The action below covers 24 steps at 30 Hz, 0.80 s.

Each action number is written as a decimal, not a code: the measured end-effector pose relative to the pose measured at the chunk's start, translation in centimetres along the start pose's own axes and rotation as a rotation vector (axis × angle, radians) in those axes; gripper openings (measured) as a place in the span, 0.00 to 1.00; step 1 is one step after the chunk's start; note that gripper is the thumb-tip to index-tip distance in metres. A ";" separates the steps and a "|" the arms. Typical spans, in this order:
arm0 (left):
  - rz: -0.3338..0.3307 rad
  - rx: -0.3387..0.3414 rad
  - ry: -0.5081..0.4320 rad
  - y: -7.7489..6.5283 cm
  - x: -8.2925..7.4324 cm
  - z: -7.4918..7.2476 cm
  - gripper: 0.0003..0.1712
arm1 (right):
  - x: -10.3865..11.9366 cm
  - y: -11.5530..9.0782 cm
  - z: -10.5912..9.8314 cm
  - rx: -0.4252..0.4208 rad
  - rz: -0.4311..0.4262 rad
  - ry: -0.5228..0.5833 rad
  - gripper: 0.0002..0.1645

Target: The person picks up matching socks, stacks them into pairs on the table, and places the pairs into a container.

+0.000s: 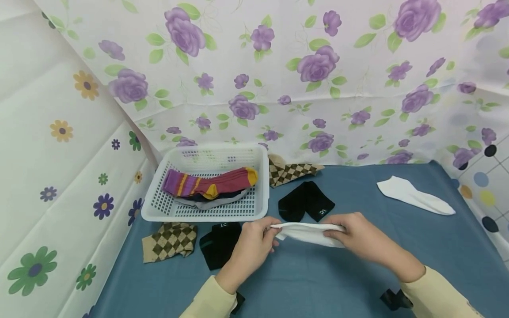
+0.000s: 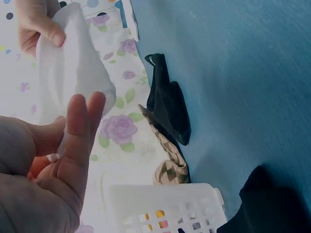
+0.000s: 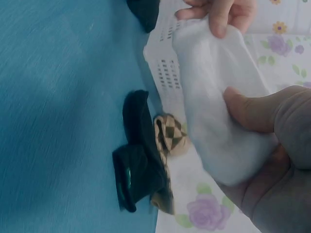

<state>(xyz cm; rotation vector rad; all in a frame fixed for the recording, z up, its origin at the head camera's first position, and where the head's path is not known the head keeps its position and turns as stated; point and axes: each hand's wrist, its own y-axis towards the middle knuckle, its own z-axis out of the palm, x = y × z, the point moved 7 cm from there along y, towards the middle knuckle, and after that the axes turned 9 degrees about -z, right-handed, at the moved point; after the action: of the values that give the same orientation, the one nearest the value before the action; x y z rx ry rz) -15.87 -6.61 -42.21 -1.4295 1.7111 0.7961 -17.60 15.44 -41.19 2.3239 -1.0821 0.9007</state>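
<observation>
A white sock (image 1: 304,232) is stretched sideways between both hands above the blue cloth. My left hand (image 1: 254,247) pinches one end of it between thumb and fingers. At the other end my right hand (image 1: 355,234) grips the fabric, thumb on top, as the right wrist view shows with the sock (image 3: 214,97) spread flat over the fingers. A second white sock (image 1: 415,196) lies by itself at the right. Just beyond the hands is a black sock pair (image 1: 306,201). Another black sock (image 1: 222,243) lies by the left wrist.
A white plastic basket (image 1: 204,218) at the back left holds a maroon, purple and yellow striped sock (image 1: 222,183) above grey and dark ones. Checkered brown socks lie in front of the basket (image 1: 171,242) and to its right (image 1: 294,172). Flowered sheets (image 1: 238,66) hang behind.
</observation>
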 end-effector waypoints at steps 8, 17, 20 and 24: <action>-0.001 -0.088 -0.107 0.1 0.4 -1.1 0.02 | -2.1 -1.1 -0.6 -0.051 0.059 -0.036 0.09; -0.046 -0.090 -0.117 -0.1 0.7 -1.4 0.11 | -3.6 -2.5 -1.5 -0.166 0.101 -0.189 0.07; -0.031 -0.073 -0.071 -0.3 0.8 -1.2 0.09 | -3.7 -2.8 -1.7 -0.219 0.093 -0.182 0.08; -0.016 -0.074 -0.027 -0.4 0.7 -0.9 0.04 | -4.0 -3.1 -1.5 -0.232 0.140 -0.079 0.09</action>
<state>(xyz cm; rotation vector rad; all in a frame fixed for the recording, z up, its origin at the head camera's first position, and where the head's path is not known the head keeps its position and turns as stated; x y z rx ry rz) -15.64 -7.83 -42.29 -1.4737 1.6637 0.8745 -17.67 20.33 -43.25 2.1291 -1.3209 0.6949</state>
